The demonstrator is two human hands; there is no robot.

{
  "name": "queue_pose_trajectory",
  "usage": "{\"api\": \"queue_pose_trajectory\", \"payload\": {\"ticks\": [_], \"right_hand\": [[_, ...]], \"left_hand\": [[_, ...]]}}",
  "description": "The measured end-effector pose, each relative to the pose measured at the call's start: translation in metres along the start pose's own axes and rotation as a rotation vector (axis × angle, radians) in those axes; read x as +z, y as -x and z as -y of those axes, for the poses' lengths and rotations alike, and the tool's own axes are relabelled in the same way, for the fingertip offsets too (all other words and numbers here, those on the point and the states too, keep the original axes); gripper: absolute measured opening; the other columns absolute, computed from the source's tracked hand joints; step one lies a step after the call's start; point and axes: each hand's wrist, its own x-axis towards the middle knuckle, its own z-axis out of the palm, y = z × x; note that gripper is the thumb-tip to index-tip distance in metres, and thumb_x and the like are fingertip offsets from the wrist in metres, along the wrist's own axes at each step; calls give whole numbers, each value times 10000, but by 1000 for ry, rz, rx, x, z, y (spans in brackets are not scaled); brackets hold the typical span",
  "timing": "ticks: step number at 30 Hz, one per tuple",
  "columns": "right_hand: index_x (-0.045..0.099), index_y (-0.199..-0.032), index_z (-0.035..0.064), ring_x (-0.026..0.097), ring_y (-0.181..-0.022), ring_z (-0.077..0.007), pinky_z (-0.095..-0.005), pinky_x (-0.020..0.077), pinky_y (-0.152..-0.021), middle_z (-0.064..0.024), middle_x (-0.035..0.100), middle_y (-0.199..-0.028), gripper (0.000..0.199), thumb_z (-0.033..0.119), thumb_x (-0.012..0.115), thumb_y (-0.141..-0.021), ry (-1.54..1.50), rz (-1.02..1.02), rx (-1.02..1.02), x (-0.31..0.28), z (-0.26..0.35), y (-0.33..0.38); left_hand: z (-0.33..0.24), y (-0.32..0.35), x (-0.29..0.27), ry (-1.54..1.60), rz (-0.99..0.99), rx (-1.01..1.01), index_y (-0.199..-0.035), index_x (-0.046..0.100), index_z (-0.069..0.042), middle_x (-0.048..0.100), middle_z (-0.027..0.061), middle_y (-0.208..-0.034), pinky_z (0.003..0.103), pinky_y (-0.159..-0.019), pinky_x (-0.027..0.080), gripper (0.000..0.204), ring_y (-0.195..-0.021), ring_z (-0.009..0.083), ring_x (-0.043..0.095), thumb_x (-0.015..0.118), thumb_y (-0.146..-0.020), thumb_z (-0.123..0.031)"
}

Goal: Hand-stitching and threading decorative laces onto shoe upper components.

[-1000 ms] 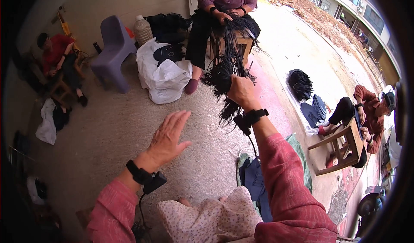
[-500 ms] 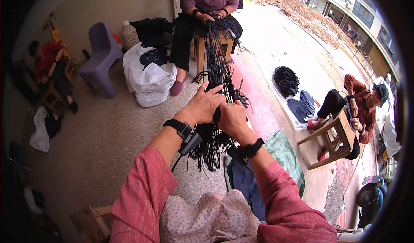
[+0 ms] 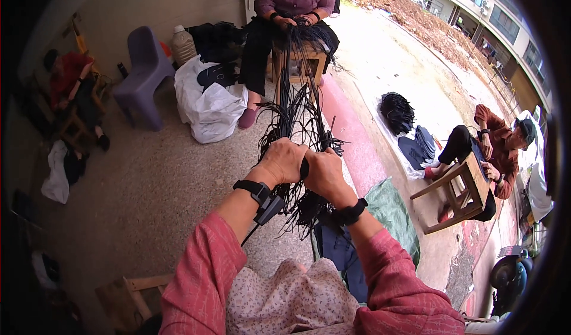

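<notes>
A long bundle of thin black cords (image 3: 289, 106) stretches between me and a seated person in a purple shirt. My left hand (image 3: 284, 161) is closed in a fist around one part of it. Right beside it, my right hand (image 3: 324, 175) grips another part, the two fists meeting at the thumbs. Past my hands the cords fan out into two strands. Loose ends (image 3: 300, 213) hang in a tangle below my fists. The other person's hands (image 3: 292, 21) hold the far end at a wooden stool.
To the left stand a purple plastic chair (image 3: 143, 73) and a white sack (image 3: 208, 112). Green sheeting (image 3: 389, 216) with dark blue cloth (image 3: 342, 252) lies by my right arm. On the right, a person works at a wooden stool (image 3: 458, 186) near stacked dark pieces (image 3: 418, 146).
My left hand has closed from spread fingers into a fist on the cords. Both hands sit slightly lower, and the bundle has parted into two strands beyond them.
</notes>
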Motion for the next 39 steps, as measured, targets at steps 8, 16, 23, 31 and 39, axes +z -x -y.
{"api": "queue_pose_trajectory", "payload": {"ticks": [8, 16, 23, 31, 39], "right_hand": [[602, -766, 67, 644, -677, -329, -405, 455, -775, -147, 649, -680, 232, 123, 701, -564, -25, 107, 37, -12, 23, 36], [644, -824, 48, 646, -739, -403, -466, 516, -686, -195, 646, -718, 263, 172, 687, -596, -283, 381, 115, 2, 59, 149], [646, -833, 60, 644, -755, -398, -450, 515, -664, -193, 650, -761, 301, 214, 708, -582, -383, 515, -44, -56, 83, 157], [653, -846, 80, 649, -723, -377, -425, 516, -635, -158, 648, -723, 304, 208, 718, -579, -358, 542, -254, -108, 149, 179], [576, -840, 61, 658, -658, -305, -415, 463, -805, -104, 645, -664, 359, 190, 746, -552, -110, 403, -399, -156, 206, 231]], "left_hand": [[-27, 37, 1, 11, 111, -130, -879, 618, -109, 676, 147, -829, 430, -780, 516, 271, -838, 352, 647, 683, -635, -205], [-97, 142, 19, 248, 434, -283, -894, 655, -71, 679, 212, -825, 469, -735, 523, 267, -821, 392, 667, 626, -702, -255], [-143, 175, -38, 350, 522, -421, -919, 683, -72, 690, 203, -883, 426, -760, 529, 331, -874, 377, 669, 680, -642, -252], [-177, 245, -71, 443, 430, -575, -946, 667, -54, 685, 215, -897, 428, -760, 522, 385, -898, 396, 660, 719, -625, -261], [-233, 300, -148, 253, 290, -372, -1051, 573, -55, 676, 204, -904, 468, -781, 520, 486, -897, 395, 658, 720, -698, -356]]}}
